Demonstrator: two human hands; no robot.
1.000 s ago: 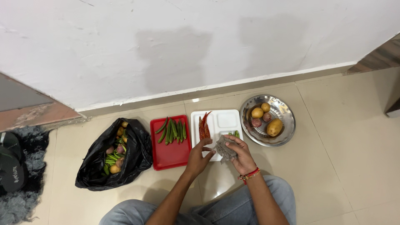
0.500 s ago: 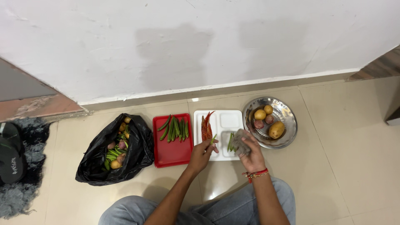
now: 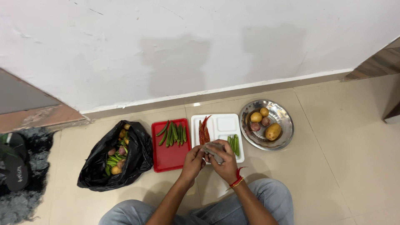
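Note:
My left hand (image 3: pixel 192 161) and my right hand (image 3: pixel 224 162) meet over the near edge of a white compartment tray (image 3: pixel 225 123), both closed on a crumpled grey cloth (image 3: pixel 212 149). Whether something lies inside the cloth is hidden. The tray holds red chillies (image 3: pixel 203 129) on its left and a few green beans (image 3: pixel 234 143) on its right. A red tray (image 3: pixel 166 155) to the left carries several okra pods (image 3: pixel 173 132).
A steel bowl (image 3: pixel 283 141) with potatoes and small onions sits right of the white tray. A black plastic bag (image 3: pixel 137 158) of mixed vegetables lies at the left. A slipper (image 3: pixel 14 164) rests on a grey mat far left. The white wall stands close behind.
My right hand has brought the cloth back from the beans on the tray's right to the near edge, where my left hand now joins it. The green bean it held is no longer seen.

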